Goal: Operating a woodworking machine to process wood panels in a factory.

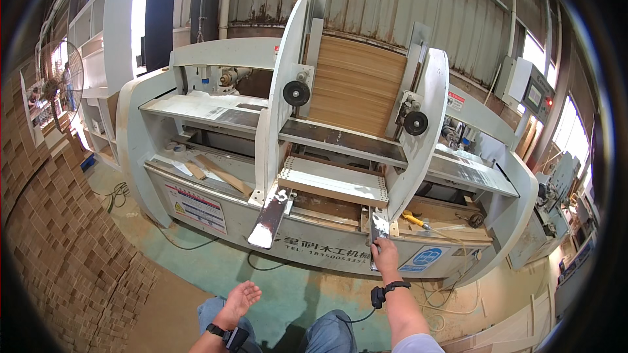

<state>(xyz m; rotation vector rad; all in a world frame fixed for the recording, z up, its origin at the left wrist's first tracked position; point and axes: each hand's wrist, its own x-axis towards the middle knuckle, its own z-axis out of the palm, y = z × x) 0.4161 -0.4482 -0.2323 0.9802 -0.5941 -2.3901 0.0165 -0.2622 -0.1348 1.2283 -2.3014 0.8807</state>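
Observation:
My left hand [243, 297] hangs above my thigh, palm turned up and fingers apart, holding nothing. At the front right of a large pale woodworking machine [140, 137], my right hand [386, 253] has its fingers curled over the front end of the right metal support rail [379, 223]. The matching left rail [269, 219] juts out with patchy white and brown wear. Between the rails, a white panel [333, 178] with rows of small holes at both ends lies in the machine's lower opening. Above it, wood-grain boards [356, 85] stand stacked between two upright guides.
Black handwheels [296, 93] sit on both guides. A yellow air gun [413, 218] lies on the right ledge, wood offcuts [222, 175] on the left one. Stacked brown boards [72, 235] rise at left. Hoses [451, 304] cross the floor at right; a control box [538, 97] stands behind.

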